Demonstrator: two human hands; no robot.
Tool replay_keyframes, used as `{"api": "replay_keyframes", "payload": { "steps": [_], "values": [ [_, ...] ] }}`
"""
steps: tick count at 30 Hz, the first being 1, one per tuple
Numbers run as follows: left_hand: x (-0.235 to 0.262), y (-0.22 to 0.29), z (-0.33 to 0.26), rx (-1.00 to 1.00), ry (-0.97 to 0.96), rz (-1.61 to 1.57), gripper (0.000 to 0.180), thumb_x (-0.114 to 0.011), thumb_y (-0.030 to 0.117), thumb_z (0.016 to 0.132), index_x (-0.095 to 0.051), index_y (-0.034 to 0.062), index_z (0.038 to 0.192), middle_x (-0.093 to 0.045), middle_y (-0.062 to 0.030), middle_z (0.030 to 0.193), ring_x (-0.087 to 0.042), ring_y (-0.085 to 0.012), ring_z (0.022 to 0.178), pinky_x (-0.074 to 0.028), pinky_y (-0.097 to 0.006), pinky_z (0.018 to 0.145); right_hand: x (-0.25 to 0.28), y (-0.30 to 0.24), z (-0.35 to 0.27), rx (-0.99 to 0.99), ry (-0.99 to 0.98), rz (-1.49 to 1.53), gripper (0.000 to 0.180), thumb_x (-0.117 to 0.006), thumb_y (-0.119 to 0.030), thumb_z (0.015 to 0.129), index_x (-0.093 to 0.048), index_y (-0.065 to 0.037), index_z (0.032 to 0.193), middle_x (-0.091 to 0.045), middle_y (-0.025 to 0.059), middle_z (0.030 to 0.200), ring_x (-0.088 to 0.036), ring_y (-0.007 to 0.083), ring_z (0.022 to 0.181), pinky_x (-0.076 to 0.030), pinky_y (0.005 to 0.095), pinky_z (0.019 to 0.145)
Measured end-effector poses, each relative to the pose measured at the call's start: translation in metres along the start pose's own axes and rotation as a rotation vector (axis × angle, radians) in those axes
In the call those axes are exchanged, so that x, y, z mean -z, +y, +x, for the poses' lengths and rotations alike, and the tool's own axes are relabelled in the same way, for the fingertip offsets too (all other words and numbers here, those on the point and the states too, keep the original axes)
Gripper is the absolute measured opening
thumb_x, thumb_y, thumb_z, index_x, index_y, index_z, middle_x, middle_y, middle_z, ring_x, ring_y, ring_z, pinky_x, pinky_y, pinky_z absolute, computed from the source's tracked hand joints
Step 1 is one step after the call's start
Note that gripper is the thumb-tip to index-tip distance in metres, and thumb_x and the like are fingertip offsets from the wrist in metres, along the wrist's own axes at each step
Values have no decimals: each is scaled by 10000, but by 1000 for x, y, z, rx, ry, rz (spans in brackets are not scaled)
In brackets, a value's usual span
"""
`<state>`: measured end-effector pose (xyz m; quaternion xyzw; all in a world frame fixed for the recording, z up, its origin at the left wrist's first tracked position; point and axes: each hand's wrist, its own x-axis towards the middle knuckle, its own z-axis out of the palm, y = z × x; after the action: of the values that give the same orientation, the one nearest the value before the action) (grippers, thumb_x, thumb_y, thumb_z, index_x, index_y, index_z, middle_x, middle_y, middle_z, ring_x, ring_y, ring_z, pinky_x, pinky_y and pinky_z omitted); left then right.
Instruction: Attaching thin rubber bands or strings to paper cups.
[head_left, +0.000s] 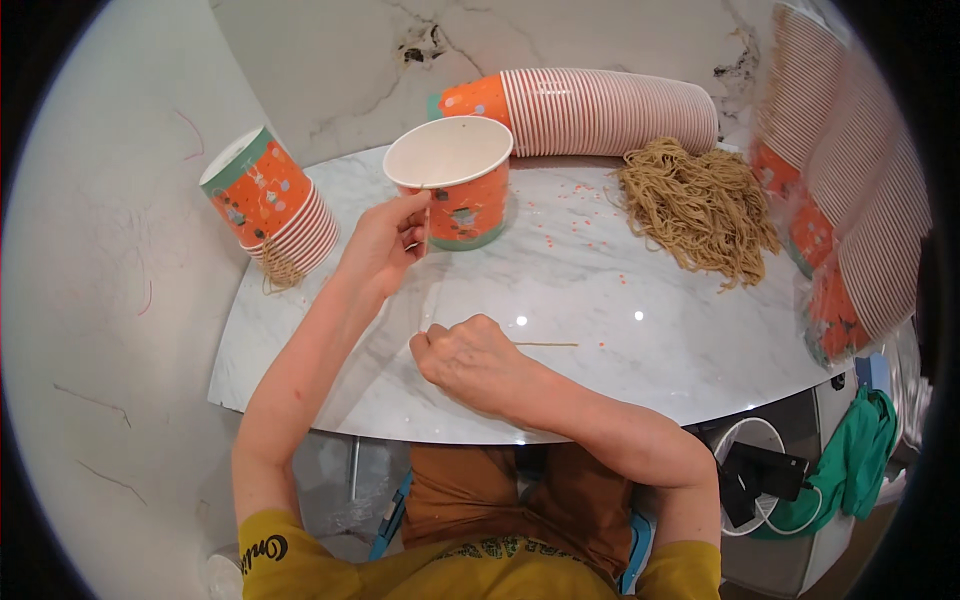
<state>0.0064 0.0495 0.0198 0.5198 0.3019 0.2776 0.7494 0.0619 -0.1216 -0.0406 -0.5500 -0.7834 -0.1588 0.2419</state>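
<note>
A large orange paper tub (470, 210) with a white inside and a green base band stands upright on the marble-look table. My left hand (385, 240) is closed in a pinch against its near left side, just below the rim. A thin tan string (427, 230) shows at those fingertips. Nearer to me, my right hand (465, 362) is a fist over the tabletop, palm down, with a piece of tan string (548, 345) sticking out to its right. How the string runs inside the fist is hidden.
Behind the tub lies a long nested stack of tubs (610, 112). A heap of tan strings (700, 212) sits right of centre. Bagged stacks (850, 180) stand at the far right, a shorter stack (270, 195) at left. Orange specks dot the table (330, 180). A white bin (752, 435) is lower right.
</note>
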Motion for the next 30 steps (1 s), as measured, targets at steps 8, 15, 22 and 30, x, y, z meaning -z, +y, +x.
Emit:
{"api": "replay_keyframes", "payload": {
  "steps": [8,15,22,30],
  "values": [
    [24,-50,-14,42,36,247,170,-636,198,952,-659,35,907,-566,11,701,-450,-59,552,-349,-236,483,24,2,11,-108,267,358,111,-668,-102,840,-599,-74,923,-632,102,709,-634,306,592,-480,401,498],
    [-14,-51,-24,-950,-148,748,185,-595,4,920,-621,29,1102,-558,-71,1310,-626,-128,856,-519,-249,689,36,16,16,-164,552,528,95,-671,-48,881,-666,-51,976,-653,109,763,-645,243,610,-494,308,560],
    [-38,-40,-4,-1213,132,898,212,-642,44,895,-595,19,1101,-638,-129,1227,-680,-196,770,-523,-317,614,42,40,13,-435,596,759,93,-643,-57,956,-675,7,1015,-614,7,709,-520,41,613,-420,227,541],
    [-20,-21,1,-1031,163,724,92,-674,100,913,-637,20,935,-672,-53,855,-672,-147,672,-516,-285,607,61,73,10,-653,817,925,120,-627,-79,961,-682,27,975,-597,-26,701,-475,21,608,-400,226,534]
  ]
}}
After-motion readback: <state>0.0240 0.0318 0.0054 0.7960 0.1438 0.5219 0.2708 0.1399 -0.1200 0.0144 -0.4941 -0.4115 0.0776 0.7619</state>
